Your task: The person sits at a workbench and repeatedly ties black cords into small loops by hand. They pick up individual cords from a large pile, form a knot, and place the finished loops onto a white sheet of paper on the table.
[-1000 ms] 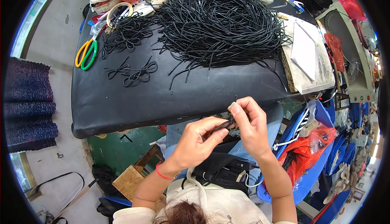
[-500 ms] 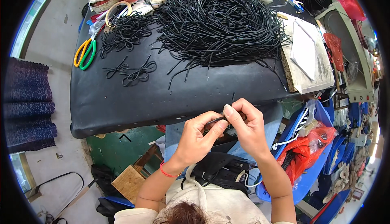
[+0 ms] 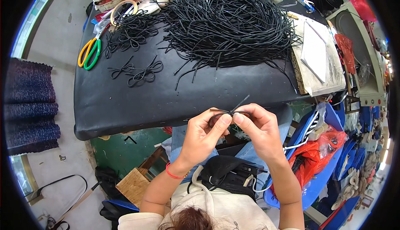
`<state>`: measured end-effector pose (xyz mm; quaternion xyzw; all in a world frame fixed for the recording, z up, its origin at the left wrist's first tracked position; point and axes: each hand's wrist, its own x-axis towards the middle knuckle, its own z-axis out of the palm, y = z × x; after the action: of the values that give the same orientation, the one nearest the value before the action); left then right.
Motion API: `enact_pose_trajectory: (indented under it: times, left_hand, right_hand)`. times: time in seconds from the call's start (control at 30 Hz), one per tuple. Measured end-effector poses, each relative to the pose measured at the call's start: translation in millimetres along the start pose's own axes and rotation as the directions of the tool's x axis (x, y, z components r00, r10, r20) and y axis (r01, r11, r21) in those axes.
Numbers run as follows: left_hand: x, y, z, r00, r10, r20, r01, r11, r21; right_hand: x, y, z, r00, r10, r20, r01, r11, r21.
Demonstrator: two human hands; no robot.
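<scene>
Just off the near edge of the black-covered table point(image 3: 137, 105), a black cord point(image 3: 231, 112) is looped into a small bow. My left hand point(image 3: 204, 133) pinches the loop on its side between thumb and fingers. Its partner, my right hand point(image 3: 258, 128), grips the opposite loop the same way, the two thumbs nearly meeting at the knot. One loose cord end sticks up to the right and another points left. Farther back lie tied black bows point(image 3: 143, 73) on the table. Behind them spreads a large heap of loose black cords point(image 3: 227, 25).
Scissors point(image 3: 89, 54) with yellow and green handles lie at the table's left edge. A whitish board point(image 3: 316, 59) sits at the right. Below it stands a blue bin point(image 3: 310, 192) holding red plastic bags point(image 3: 312, 159). A black bag point(image 3: 227, 171) rests on my lap.
My hands have drawn slightly apart and turned more evenly toward each other. The cord, mostly hidden by fingers before, now shows as a bow with a loop on each side.
</scene>
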<state>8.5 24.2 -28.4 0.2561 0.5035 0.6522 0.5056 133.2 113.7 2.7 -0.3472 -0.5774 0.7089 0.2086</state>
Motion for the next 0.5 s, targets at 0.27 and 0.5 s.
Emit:
enact_pose_trajectory:
  times: [0.27, 0.5]
  left_hand:
    - [1.9, 0.7, -4.8, 0.998, -0.055, -0.011, 0.054, 0.998, -0.046]
    - [10.5, 5.1, 12.6, 0.989, -0.006, -0.145, -0.045, 0.936, -0.349]
  right_hand:
    - [-4.8, 2.6, 3.8, 1.0, 0.01, 0.025, -0.011, 0.999, 0.031]
    - [-7.6, 4.9, 23.8, 0.998, 0.021, -0.067, -0.008, 0.983, 0.185]
